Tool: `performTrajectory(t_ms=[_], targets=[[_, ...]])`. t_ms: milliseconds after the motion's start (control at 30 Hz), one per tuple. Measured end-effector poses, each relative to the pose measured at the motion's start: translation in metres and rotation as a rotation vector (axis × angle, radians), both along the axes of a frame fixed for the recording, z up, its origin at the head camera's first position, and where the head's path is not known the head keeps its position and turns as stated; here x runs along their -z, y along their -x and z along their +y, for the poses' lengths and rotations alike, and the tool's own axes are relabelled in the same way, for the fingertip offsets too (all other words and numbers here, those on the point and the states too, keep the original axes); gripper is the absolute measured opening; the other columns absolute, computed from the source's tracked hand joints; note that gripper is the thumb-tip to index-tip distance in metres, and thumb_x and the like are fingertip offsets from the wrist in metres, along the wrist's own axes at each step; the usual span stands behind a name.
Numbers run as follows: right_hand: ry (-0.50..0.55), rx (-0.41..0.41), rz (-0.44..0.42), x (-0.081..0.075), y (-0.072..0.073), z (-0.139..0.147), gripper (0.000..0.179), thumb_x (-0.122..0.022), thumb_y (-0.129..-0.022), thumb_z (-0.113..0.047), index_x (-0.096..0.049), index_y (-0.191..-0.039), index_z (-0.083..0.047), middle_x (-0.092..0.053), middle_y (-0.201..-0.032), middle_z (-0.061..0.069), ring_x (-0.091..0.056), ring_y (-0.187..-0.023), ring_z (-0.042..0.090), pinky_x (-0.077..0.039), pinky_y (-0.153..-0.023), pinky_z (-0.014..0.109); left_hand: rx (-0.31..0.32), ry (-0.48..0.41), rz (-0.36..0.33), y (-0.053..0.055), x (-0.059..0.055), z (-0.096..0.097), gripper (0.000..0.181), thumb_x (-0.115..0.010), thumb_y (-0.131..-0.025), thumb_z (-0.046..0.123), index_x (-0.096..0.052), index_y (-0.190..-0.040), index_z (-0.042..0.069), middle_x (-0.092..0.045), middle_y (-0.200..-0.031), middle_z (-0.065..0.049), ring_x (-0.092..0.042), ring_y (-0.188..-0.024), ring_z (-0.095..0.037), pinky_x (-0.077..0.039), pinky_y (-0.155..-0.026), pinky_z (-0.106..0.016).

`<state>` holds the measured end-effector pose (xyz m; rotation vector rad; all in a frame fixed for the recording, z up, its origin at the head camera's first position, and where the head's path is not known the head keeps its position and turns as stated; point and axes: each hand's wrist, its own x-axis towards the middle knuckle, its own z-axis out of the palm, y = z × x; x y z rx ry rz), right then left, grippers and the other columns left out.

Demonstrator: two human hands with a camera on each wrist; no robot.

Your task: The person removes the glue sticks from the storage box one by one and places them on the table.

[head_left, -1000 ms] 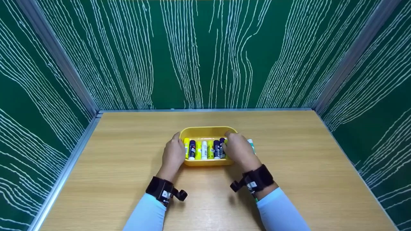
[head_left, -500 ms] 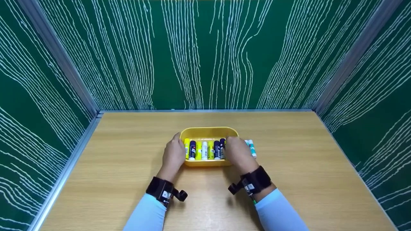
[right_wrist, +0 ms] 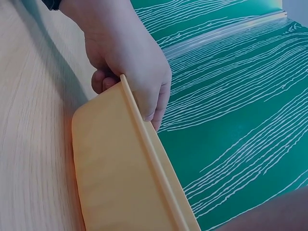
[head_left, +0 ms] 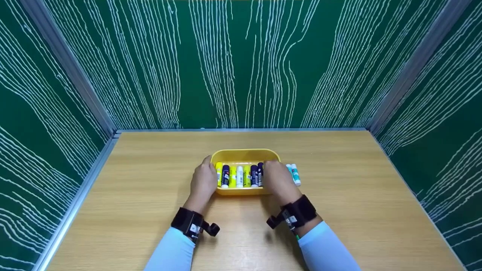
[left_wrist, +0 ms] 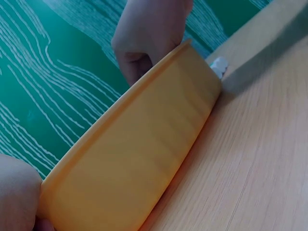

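Observation:
A yellow plastic tub [head_left: 244, 191] stands on the table, a row of capped glue sticks [head_left: 240, 177] upright or leaning inside it. The sticks are yellow, dark blue and white. At the tub's left end my left hand [head_left: 203, 180] grips the wall, thumb and fingers about the rim. My right hand [head_left: 280, 180] reaches over the right end, fingertips down inside. In the right wrist view, the right hand [right_wrist: 132, 62] straddles the rim, some fingers curled outside. Its fingertips are partly hidden by the tub wall, and I cannot tell whether they hold a stick.
Two teal-and-white sticks [head_left: 295, 174] lie on the table just right of the tub, close to my right hand. The wooden table [head_left: 150, 158] meets green walls with white wavy lines [head_left: 241, 75] at the back and sides.
My right hand has shifted slightly left at the tub's right end, uncovering more of the teal-and-white sticks. The tub shows a tiny shift; my left hand keeps its grip.

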<state>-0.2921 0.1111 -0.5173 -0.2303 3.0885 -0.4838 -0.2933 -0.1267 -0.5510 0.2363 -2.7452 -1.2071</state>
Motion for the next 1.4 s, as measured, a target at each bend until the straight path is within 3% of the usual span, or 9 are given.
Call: performTrajectory(t_ms=[333, 467, 667, 800, 933, 1100, 1200, 1300, 1400], targets=[[0.102, 0.042, -0.111, -0.005, 0.0, 0.001, 0.043, -0.073, -0.102, 0.002, -0.072, -0.145, -0.004, -0.08, -0.126, 0.018, -0.072, -0.099, 0.027, -0.067, -0.1, 0.045, -0.002, -0.004, -0.006, 0.001, 0.0, 0.0, 0.049, -0.044, -0.122, 0.016, -0.052, -0.168, 0.002, -0.067, -0.157, -0.028, -0.071, -0.14, -0.043, -0.061, -0.116, -0.059], [0.131, 0.048, -0.129, -0.004, 0.001, 0.001, 0.048, -0.075, -0.103, -0.002, -0.07, -0.151, -0.006, -0.08, -0.13, 0.017, -0.072, -0.101, 0.027, -0.066, -0.097, 0.042, -0.001, -0.009, -0.013, 0.0, 0.0, 0.0, 0.049, -0.044, -0.122, 0.017, -0.051, -0.168, 0.002, -0.066, -0.159, -0.028, -0.07, -0.142, -0.043, -0.06, -0.118, -0.058], [0.115, 0.027, -0.097, -0.003, 0.003, 0.003, 0.033, -0.079, -0.105, -0.013, -0.074, -0.137, -0.004, -0.079, -0.112, 0.014, -0.069, -0.094, 0.027, -0.062, -0.086, 0.039, 0.003, -0.007, 0.002, 0.001, 0.002, -0.001, 0.049, -0.043, -0.122, 0.017, -0.052, -0.167, 0.001, -0.066, -0.158, -0.028, -0.069, -0.144, -0.043, -0.059, -0.12, -0.058], [0.092, 0.02, -0.089, -0.003, 0.004, 0.003, 0.031, -0.079, -0.106, -0.014, -0.073, -0.134, -0.005, -0.076, -0.109, 0.012, -0.068, -0.095, 0.027, -0.062, -0.09, 0.04, 0.009, 0.002, 0.028, 0.003, 0.004, -0.001, 0.048, -0.043, -0.122, 0.016, -0.054, -0.165, 0.0, -0.068, -0.156, -0.028, -0.071, -0.142, -0.042, -0.06, -0.119, -0.058], [0.128, 0.052, -0.141, -0.005, 0.004, 0.003, 0.046, -0.079, -0.107, -0.015, -0.069, -0.151, -0.007, -0.077, -0.121, 0.012, -0.069, -0.103, 0.027, -0.063, -0.101, 0.042, 0.011, 0.001, 0.029, 0.003, 0.004, -0.001, 0.048, -0.043, -0.122, 0.017, -0.054, -0.165, 0.0, -0.068, -0.156, -0.028, -0.071, -0.141, -0.043, -0.06, -0.118, -0.058], [0.256, 0.12, -0.247, -0.011, 0.004, 0.004, 0.061, -0.078, -0.107, -0.012, -0.059, -0.165, -0.011, -0.072, -0.148, 0.015, -0.066, -0.122, 0.03, -0.058, -0.118, 0.046, 0.013, 0.002, 0.014, 0.003, 0.004, -0.001, 0.049, -0.042, -0.123, 0.018, -0.052, -0.167, 0.0, -0.068, -0.156, -0.028, -0.071, -0.141, -0.043, -0.061, -0.117, -0.058], [0.323, 0.13, -0.27, -0.015, 0.005, 0.007, 0.063, -0.078, -0.105, -0.009, -0.059, -0.165, -0.012, -0.069, -0.151, 0.016, -0.068, -0.121, 0.031, -0.064, -0.099, 0.039, 0.016, 0.003, 0.016, 0.002, 0.004, -0.001, 0.049, -0.041, -0.123, 0.018, -0.052, -0.166, 0.0, -0.067, -0.157, -0.028, -0.07, -0.142, -0.043, -0.06, -0.118, -0.058], [0.327, 0.087, -0.224, -0.016, 0.007, 0.013, 0.062, -0.08, -0.103, -0.011, -0.061, -0.162, -0.011, -0.072, -0.147, 0.017, -0.071, -0.112, 0.03, -0.058, -0.078, 0.031, 0.017, 0.001, 0.02, 0.002, 0.004, -0.002, 0.049, -0.041, -0.123, 0.018, -0.052, -0.167, 0.0, -0.067, -0.157, -0.028, -0.07, -0.142, -0.043, -0.059, -0.119, -0.058], [0.329, 0.063, -0.187, -0.019, 0.008, 0.018, 0.063, -0.08, -0.104, -0.014, -0.06, -0.163, -0.01, -0.073, -0.145, 0.018, -0.071, -0.111, 0.03, -0.06, -0.079, 0.031, 0.018, -0.004, 0.016, 0.002, 0.004, -0.002, 0.049, -0.04, -0.123, 0.018, -0.051, -0.167, 0.0, -0.066, -0.158, -0.028, -0.069, -0.143, -0.044, -0.058, -0.12, -0.058]])
